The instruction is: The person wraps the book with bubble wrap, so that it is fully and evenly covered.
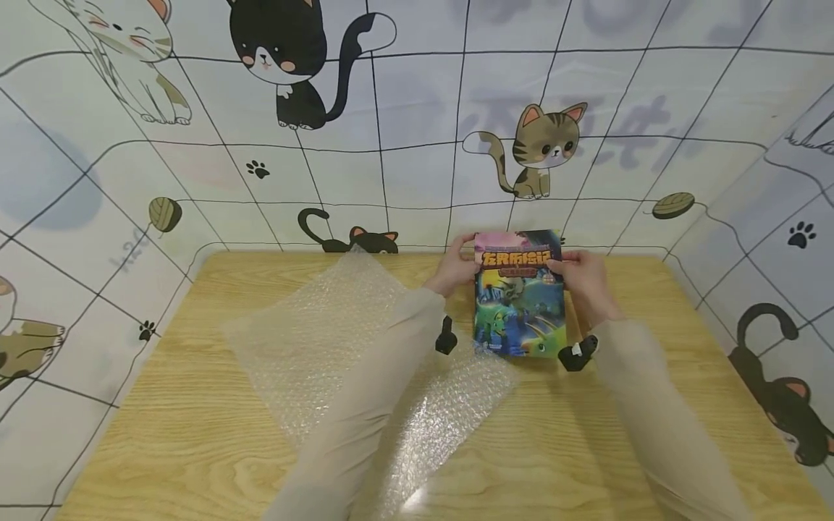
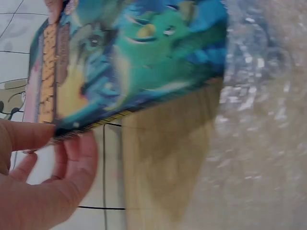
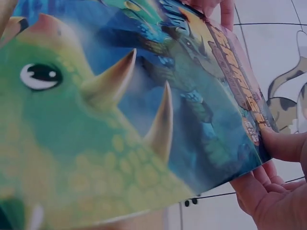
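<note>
1. From here I see a white, black-gridded backdrop printed with cats [image 1: 423, 177] close behind the work; pushing further forward could bump it.
2. The pale wood-grain table [image 1: 554, 449] lies below the lifted book, so a slip would, I judge, knock a corner or bend the cover.
3. A large square sheet of clear, shiny bubble wrap [image 1: 326, 325] spreads to the left. Its right corner meets the book's lower left corner in my head view; I can't tell whether they touch. If they do, lifting could drag or fold the sheet.
4. The left of two pale, long fabric sleeves [image 1: 365, 405] crosses over the wrap. Should it brush the film, pulling back may shift it.
5. The glossy, rectangular, multicoloured book with a horned green creature on its cover [image 1: 519, 297] is right of centre, near the table's far edge, held only near its top; its lower end could swing or sag.
6. The bare left hand [image 1: 452, 269] pinches one side edge, thumb on the cover, fingers behind; the bare right hand [image 1: 584, 282] clamps the opposite edge likewise. Uneven pulling could twist the book, or slick covers slide.
</note>
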`<action>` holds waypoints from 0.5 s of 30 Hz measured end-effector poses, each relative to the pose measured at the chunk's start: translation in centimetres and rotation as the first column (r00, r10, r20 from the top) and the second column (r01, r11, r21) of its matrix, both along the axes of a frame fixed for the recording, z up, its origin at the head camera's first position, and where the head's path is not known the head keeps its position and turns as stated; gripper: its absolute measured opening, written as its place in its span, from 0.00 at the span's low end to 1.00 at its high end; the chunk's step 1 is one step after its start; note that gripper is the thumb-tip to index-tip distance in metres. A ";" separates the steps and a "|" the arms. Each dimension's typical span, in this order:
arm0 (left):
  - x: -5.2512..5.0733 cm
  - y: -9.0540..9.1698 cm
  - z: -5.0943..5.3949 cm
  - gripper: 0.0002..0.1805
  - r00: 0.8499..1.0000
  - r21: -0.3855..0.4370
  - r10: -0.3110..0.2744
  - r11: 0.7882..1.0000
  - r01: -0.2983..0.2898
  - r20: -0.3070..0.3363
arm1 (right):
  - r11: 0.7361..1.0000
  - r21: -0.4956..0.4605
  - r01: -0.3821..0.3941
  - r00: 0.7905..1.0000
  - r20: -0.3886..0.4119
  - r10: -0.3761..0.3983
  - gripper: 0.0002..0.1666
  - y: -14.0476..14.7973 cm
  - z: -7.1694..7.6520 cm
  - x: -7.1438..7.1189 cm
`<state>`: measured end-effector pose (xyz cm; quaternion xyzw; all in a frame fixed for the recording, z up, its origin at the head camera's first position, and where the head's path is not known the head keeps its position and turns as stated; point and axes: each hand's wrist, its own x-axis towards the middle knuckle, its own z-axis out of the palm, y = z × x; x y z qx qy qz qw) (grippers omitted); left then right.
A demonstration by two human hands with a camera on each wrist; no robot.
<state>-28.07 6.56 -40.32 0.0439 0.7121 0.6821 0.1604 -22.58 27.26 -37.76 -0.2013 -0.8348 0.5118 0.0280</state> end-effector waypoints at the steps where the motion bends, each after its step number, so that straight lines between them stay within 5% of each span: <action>1: -0.1 0.1 0.3 0.37 1.000 0.004 -0.005 1.000 0.005 -0.020 | 1.000 -0.005 0.002 1.000 -0.016 -0.002 0.27 0.6 -0.1 -0.5; 5: -0.7 0.5 2.0 0.37 0.995 0.011 0.007 1.000 -0.006 -0.095 | 0.995 -0.089 0.038 0.995 -0.089 -0.046 0.28 3.9 -1.6 -3.5; 7: -1.0 0.6 3.1 0.36 0.993 -0.005 0.011 1.000 -0.012 -0.121 | 0.994 -0.102 0.033 0.995 -0.086 -0.042 0.29 4.3 -0.9 -3.9; 12: -1.4 -0.5 6.1 0.35 0.991 -0.054 -0.039 0.998 0.032 -0.127 | 0.999 -0.040 -0.013 0.999 -0.043 0.011 0.32 1.2 4.6 -1.5; 15: -1.6 -1.5 7.5 0.36 0.991 -0.094 -0.079 0.993 0.069 -0.109 | 0.997 -0.066 -0.044 0.998 -0.036 0.042 0.31 -0.3 6.4 -0.2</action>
